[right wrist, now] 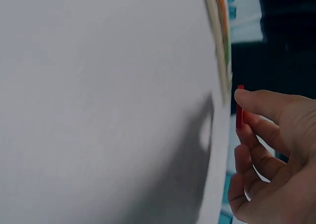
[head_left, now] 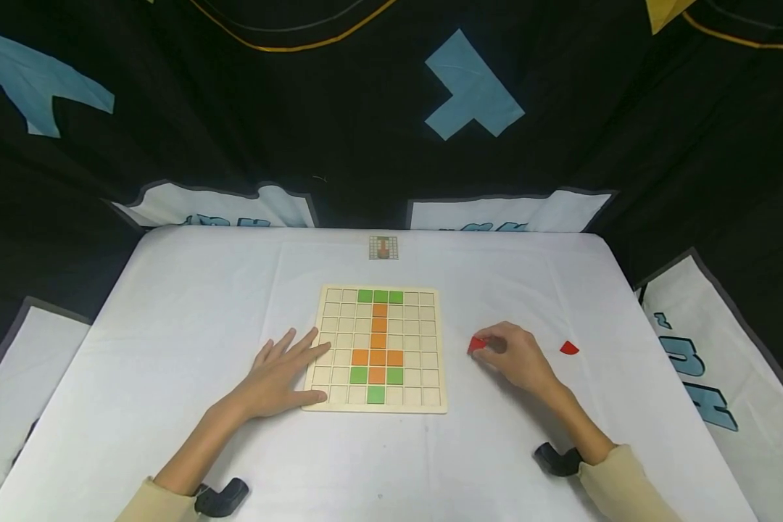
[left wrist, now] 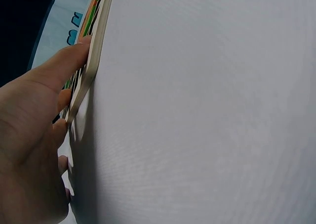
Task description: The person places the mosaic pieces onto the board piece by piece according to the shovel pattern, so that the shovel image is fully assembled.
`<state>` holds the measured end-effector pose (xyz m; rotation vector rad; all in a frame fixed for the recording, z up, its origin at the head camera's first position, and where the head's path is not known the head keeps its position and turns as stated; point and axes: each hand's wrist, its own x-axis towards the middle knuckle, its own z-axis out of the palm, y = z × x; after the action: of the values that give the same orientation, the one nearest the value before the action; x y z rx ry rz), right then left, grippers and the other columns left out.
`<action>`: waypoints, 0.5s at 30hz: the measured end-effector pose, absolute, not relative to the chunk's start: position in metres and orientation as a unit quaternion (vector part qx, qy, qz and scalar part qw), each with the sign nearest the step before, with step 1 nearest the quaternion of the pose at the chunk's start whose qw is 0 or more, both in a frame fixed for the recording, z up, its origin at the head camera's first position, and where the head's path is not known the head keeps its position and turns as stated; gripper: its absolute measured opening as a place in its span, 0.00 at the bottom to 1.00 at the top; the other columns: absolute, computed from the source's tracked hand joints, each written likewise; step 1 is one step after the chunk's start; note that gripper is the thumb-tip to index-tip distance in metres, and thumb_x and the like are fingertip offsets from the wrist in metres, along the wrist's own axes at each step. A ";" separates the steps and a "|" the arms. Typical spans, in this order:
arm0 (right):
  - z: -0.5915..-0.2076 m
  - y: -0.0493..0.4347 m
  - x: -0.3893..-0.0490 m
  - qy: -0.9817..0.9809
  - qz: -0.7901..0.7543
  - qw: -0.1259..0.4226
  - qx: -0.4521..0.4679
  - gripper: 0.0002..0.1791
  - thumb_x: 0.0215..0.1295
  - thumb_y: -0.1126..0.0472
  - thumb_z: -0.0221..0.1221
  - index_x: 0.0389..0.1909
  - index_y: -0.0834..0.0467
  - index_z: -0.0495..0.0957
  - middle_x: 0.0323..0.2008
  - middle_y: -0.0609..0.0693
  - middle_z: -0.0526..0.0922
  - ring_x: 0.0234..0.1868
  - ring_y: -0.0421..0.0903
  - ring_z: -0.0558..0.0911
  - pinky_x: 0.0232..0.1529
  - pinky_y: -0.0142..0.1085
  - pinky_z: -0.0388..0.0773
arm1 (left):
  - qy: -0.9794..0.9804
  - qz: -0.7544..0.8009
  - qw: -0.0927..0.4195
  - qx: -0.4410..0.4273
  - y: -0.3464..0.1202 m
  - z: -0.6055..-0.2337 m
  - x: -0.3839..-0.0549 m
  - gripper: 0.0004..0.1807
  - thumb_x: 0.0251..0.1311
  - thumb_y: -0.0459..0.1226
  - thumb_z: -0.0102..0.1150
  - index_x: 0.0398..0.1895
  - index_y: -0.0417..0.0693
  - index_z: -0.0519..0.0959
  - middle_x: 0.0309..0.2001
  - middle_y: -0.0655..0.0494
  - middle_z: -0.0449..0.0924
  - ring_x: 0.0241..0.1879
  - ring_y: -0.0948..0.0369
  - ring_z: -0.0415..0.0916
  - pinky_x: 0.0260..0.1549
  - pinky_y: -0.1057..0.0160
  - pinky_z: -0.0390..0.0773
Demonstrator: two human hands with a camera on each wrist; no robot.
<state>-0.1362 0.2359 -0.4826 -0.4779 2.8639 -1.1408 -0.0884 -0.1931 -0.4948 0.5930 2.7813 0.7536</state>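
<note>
A square wooden grid board lies on the table, with green and orange square tiles set in several of its cells. My left hand rests on the board's left edge with its fingers spread; in the left wrist view the thumb touches the board's side. To the right of the board, my right hand pinches a small flat red tile between thumb and fingers. The right wrist view shows this red tile edge-on, held above the cloth. Fingers cover part of it.
Another red piece, with a rounded lower edge, lies to the right of the right hand. A small card printed with a grid pattern lies behind the board. White cloth covers the table, and dark curtains hang behind it.
</note>
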 end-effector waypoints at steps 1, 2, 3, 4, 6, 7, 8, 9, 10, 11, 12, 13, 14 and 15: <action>-0.480 0.230 -0.134 0.917 -0.365 0.014 -0.162 0.12 0.57 0.65 0.72 0.42 0.59 0.87 0.42 0.49 0.85 0.48 0.52 0.81 0.52 0.51 0.76 | 0.941 0.254 0.101 0.200 -0.193 -0.495 -0.089 0.45 0.57 0.60 0.65 0.75 0.53 0.65 0.78 0.45 0.50 0.76 0.37 0.38 0.66 0.30 0.35; -0.478 0.225 -0.133 0.915 -0.365 0.017 -0.171 0.12 0.56 0.65 0.71 0.42 0.58 0.87 0.42 0.48 0.86 0.49 0.52 0.81 0.53 0.51 0.76 | 0.941 0.253 0.101 0.200 -0.193 -0.495 -0.089 0.45 0.58 0.60 0.64 0.75 0.53 0.65 0.78 0.45 0.50 0.76 0.37 0.38 0.66 0.30 0.36; -0.476 0.219 -0.131 0.913 -0.366 0.020 -0.180 0.12 0.56 0.65 0.72 0.42 0.57 0.87 0.41 0.47 0.86 0.49 0.51 0.81 0.53 0.51 0.76 | 0.941 0.253 0.101 0.201 -0.193 -0.495 -0.089 0.45 0.58 0.60 0.64 0.75 0.53 0.65 0.78 0.45 0.50 0.76 0.37 0.38 0.66 0.30 0.36; -0.474 0.214 -0.129 0.911 -0.366 0.025 -0.189 0.11 0.56 0.65 0.71 0.42 0.57 0.87 0.41 0.45 0.86 0.49 0.50 0.81 0.53 0.50 0.75 | 0.941 0.252 0.103 0.200 -0.193 -0.495 -0.089 0.45 0.58 0.61 0.64 0.75 0.53 0.65 0.78 0.45 0.50 0.76 0.37 0.37 0.66 0.30 0.35; -0.471 0.202 -0.125 0.907 -0.364 0.035 -0.208 0.11 0.56 0.65 0.72 0.41 0.56 0.88 0.41 0.43 0.87 0.49 0.49 0.81 0.53 0.48 0.76 | 0.941 0.252 0.102 0.200 -0.193 -0.494 -0.089 0.44 0.58 0.61 0.64 0.75 0.53 0.65 0.78 0.45 0.50 0.76 0.37 0.38 0.66 0.30 0.36; -0.471 0.197 -0.123 0.904 -0.365 0.041 -0.218 0.11 0.56 0.64 0.72 0.41 0.56 0.88 0.40 0.43 0.87 0.48 0.48 0.81 0.53 0.47 0.75 | 0.941 0.252 0.102 0.200 -0.192 -0.494 -0.089 0.44 0.58 0.61 0.63 0.75 0.53 0.65 0.78 0.44 0.50 0.75 0.37 0.38 0.66 0.30 0.36; -0.470 0.191 -0.121 0.901 -0.367 0.049 -0.227 0.11 0.56 0.64 0.72 0.41 0.56 0.88 0.40 0.42 0.87 0.48 0.47 0.81 0.53 0.46 0.75 | 0.942 0.252 0.102 0.200 -0.192 -0.494 -0.089 0.44 0.58 0.61 0.63 0.75 0.53 0.65 0.78 0.44 0.50 0.75 0.36 0.38 0.66 0.30 0.36; -0.470 0.186 -0.119 0.898 -0.366 0.057 -0.238 0.11 0.56 0.63 0.72 0.41 0.56 0.88 0.40 0.42 0.87 0.48 0.46 0.81 0.53 0.46 0.75 | 0.942 0.251 0.102 0.199 -0.192 -0.494 -0.089 0.44 0.58 0.61 0.63 0.75 0.53 0.65 0.78 0.44 0.50 0.75 0.37 0.38 0.66 0.30 0.36; -0.470 0.181 -0.117 0.895 -0.365 0.066 -0.246 0.11 0.56 0.63 0.72 0.41 0.55 0.88 0.40 0.41 0.87 0.47 0.45 0.81 0.53 0.45 0.75 | 0.942 0.250 0.103 0.198 -0.192 -0.494 -0.089 0.44 0.58 0.61 0.63 0.75 0.53 0.65 0.78 0.44 0.50 0.75 0.37 0.38 0.66 0.30 0.36; -0.471 0.176 -0.115 0.893 -0.363 0.073 -0.257 0.11 0.56 0.62 0.72 0.41 0.55 0.88 0.40 0.41 0.87 0.46 0.45 0.80 0.52 0.44 0.75 | 0.942 0.249 0.103 0.197 -0.192 -0.494 -0.089 0.44 0.58 0.61 0.63 0.75 0.52 0.65 0.78 0.44 0.50 0.75 0.37 0.38 0.66 0.30 0.36; -0.471 0.172 -0.114 0.890 -0.363 0.081 -0.263 0.11 0.56 0.62 0.72 0.41 0.55 0.88 0.40 0.41 0.87 0.46 0.44 0.80 0.52 0.44 0.74 | 0.943 0.249 0.104 0.197 -0.192 -0.493 -0.089 0.44 0.58 0.61 0.63 0.75 0.52 0.65 0.78 0.44 0.50 0.75 0.37 0.38 0.66 0.30 0.36; -0.472 0.168 -0.112 0.887 -0.363 0.089 -0.270 0.11 0.56 0.62 0.72 0.42 0.55 0.88 0.40 0.41 0.87 0.46 0.44 0.80 0.51 0.43 0.74 | 0.943 0.248 0.104 0.197 -0.192 -0.493 -0.089 0.44 0.58 0.61 0.63 0.75 0.52 0.65 0.78 0.44 0.50 0.75 0.37 0.38 0.66 0.30 0.36; -0.474 0.164 -0.111 0.886 -0.360 0.093 -0.278 0.12 0.56 0.62 0.72 0.42 0.56 0.88 0.40 0.41 0.87 0.46 0.44 0.80 0.51 0.43 0.74 | 0.943 0.248 0.104 0.197 -0.192 -0.493 -0.089 0.44 0.58 0.61 0.63 0.75 0.52 0.65 0.78 0.44 0.50 0.75 0.36 0.38 0.66 0.30 0.36; -0.475 0.160 -0.110 0.884 -0.357 0.095 -0.286 0.12 0.56 0.62 0.72 0.42 0.56 0.88 0.40 0.41 0.87 0.45 0.44 0.80 0.51 0.43 0.74 | 0.943 0.248 0.104 0.197 -0.192 -0.493 -0.088 0.45 0.58 0.61 0.63 0.75 0.52 0.65 0.78 0.44 0.50 0.75 0.36 0.38 0.66 0.30 0.36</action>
<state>-0.1097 0.1600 -0.4748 -0.8490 2.6210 -1.0584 -0.0885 -0.1918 -0.4928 0.5813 2.7798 0.7299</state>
